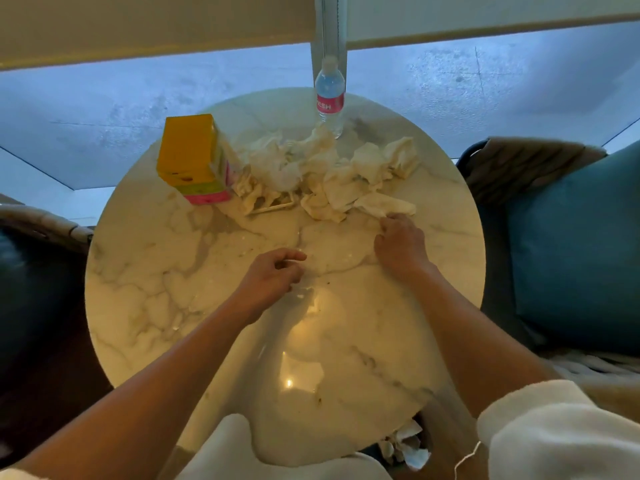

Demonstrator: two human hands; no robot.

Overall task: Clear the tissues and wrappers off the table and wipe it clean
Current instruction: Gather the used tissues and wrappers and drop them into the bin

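**Tissue pile far-centre, right hand at its near edge**

Box (194,161) stands far left on the table (145,289), touching the tissues (325,171). The pile's long axis runs left-right, box to far right. Left hand (273,275) hovers mid-table, fingers loosely curled, holding nothing. Bottle (329,95) stands upright behind the pile. Right hand (401,245) pinches the nearest tissue's right tip. More tissues sit below the near edge.

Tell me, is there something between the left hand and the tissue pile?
Nothing visible. The left hand hovers over bare table, its fingers loosely curled, and only open marble lies between it and the tissues. The box and bottle stand off that path.
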